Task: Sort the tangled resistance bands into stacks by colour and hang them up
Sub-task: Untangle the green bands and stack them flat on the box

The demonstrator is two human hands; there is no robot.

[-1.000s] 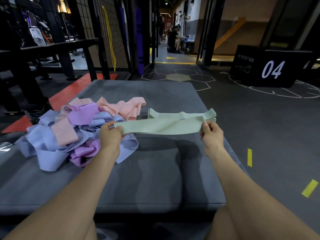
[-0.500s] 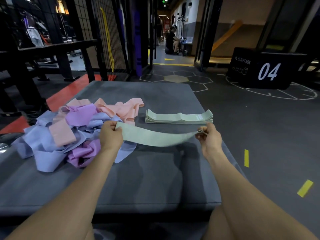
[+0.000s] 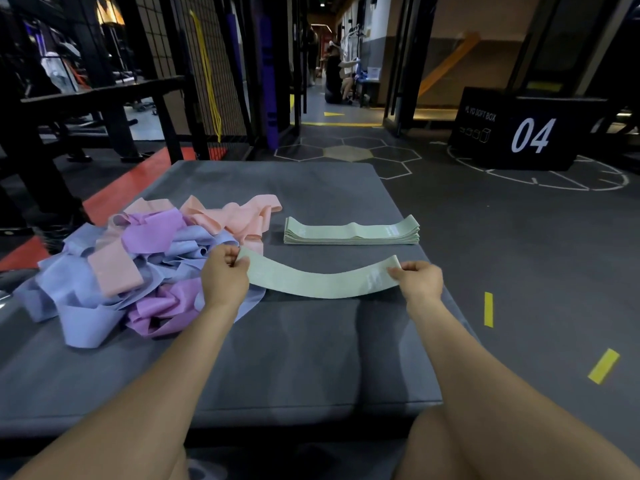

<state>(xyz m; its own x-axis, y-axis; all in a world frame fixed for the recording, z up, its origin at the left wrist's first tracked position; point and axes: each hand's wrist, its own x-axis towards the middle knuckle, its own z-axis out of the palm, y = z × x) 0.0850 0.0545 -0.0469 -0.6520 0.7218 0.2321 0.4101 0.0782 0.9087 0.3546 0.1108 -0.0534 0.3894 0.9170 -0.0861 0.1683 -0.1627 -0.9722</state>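
1. A single green band (image 3: 322, 284) is held above the grey mat (image 3: 311, 358), sagging in the middle.
2. Its left end is pinched by the left hand (image 3: 225, 277), its right end by the right hand (image 3: 417, 280).
3. A stack of green bands (image 3: 351, 232) lies just beyond it.
4. A tangled pile (image 3: 138, 271) of pink, purple and blue bands is seen at the left.

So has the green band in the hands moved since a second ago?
Yes. The held green band was overlapping the green stack; now it is clear of it, nearer the person.
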